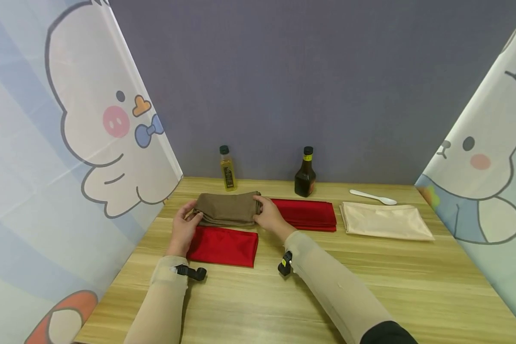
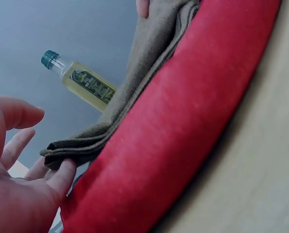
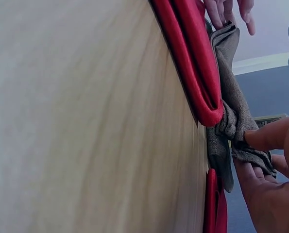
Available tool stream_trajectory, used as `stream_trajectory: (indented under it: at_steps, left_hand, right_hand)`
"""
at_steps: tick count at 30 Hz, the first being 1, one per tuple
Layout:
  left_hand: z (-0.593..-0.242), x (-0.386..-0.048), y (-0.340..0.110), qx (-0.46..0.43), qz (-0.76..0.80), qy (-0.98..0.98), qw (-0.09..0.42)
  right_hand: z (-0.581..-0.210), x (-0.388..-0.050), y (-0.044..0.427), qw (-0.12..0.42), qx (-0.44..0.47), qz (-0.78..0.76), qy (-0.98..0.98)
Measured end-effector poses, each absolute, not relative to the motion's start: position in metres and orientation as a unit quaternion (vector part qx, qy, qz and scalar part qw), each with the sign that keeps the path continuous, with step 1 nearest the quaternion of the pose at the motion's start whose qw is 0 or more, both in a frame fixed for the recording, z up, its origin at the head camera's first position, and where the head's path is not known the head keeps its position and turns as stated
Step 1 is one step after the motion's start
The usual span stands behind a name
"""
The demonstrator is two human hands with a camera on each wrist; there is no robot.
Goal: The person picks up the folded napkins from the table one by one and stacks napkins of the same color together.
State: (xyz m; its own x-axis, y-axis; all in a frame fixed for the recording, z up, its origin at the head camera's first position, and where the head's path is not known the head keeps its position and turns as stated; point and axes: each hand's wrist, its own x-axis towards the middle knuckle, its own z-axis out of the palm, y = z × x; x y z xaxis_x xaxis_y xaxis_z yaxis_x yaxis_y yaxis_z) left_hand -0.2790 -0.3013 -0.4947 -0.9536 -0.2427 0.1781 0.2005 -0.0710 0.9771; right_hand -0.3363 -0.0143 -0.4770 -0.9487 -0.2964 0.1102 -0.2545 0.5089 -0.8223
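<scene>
A folded brown cloth (image 1: 229,209) lies behind a folded red cloth (image 1: 223,246) on the left of the table. My left hand (image 1: 184,230) pinches the brown cloth's left end; in the left wrist view the thumb of that hand (image 2: 23,184) is under the folds (image 2: 81,145). At the other end my right hand (image 1: 270,216) pinches the cloth's right edge. The right wrist view shows the right hand (image 3: 275,170) with thumb and fingers on the brown layers (image 3: 239,121), which look partly raised.
Another folded red cloth (image 1: 306,215) lies just right of my right hand. Farther right are a cream cloth (image 1: 384,220) and a white spoon (image 1: 373,197). An oil bottle (image 1: 228,171) and a dark bottle (image 1: 305,176) stand at the back, before a grey wall (image 1: 266,91).
</scene>
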Motion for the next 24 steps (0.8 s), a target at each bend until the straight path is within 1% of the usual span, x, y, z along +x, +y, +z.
stream_trajectory:
  at_steps: [6, 12, 20, 24]
  left_hand:
    - [-0.495, -0.279, -0.300, 0.000, -0.740, -0.657, 0.143]
    - [-0.494, -0.279, -0.303, 0.017, -0.710, -0.692, 0.130]
    - [-0.469, -0.263, -0.296, 0.034, -0.677, -0.727, 0.106]
    - [-0.480, -0.270, -0.299, 0.041, -0.669, -0.733, 0.118]
  right_hand:
    - [-0.480, -0.339, -0.014, 0.028, -0.158, -0.463, 0.871]
    - [-0.481, -0.338, -0.010, 0.033, -0.151, -0.468, 0.870]
    - [-0.484, -0.339, -0.005, 0.037, -0.138, -0.459, 0.877]
    - [-0.486, -0.340, -0.004, 0.037, -0.134, -0.459, 0.878]
